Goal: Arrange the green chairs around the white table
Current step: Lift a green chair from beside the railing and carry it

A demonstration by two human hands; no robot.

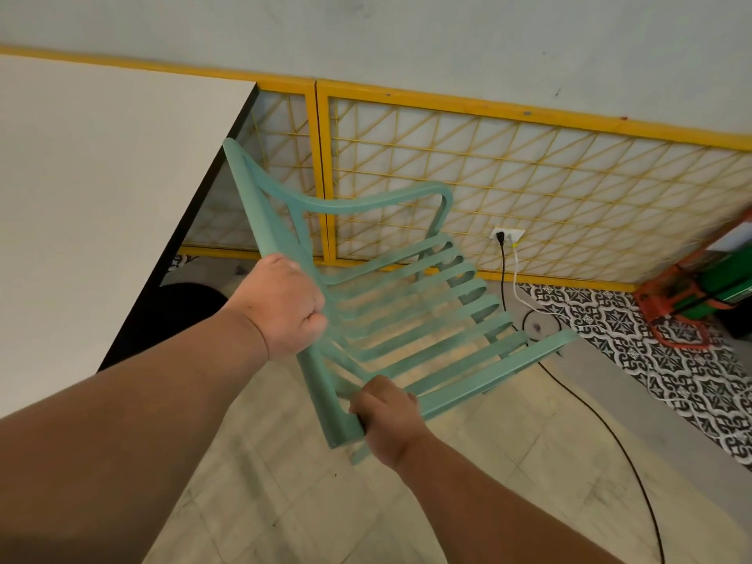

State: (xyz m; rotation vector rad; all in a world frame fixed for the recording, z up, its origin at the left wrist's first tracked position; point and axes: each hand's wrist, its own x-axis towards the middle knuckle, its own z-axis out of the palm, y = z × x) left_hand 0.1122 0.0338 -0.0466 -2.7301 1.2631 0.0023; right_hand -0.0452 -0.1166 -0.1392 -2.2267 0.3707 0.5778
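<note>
A green slatted plastic chair with armrests is in the middle of the view, just right of the white table, whose dark edge runs down the left side. My left hand is closed around the top rail of the chair's back. My right hand grips the near corner of the same back, lower down. The seat points away from me toward the wall. The chair's legs are hidden below the seat, so I cannot tell if it touches the floor.
A yellow lattice panel lines the wall behind the chair, with a wall socket and a black cable trailing over the tiled floor. An orange and green frame stands at the right. A dark round base sits under the table.
</note>
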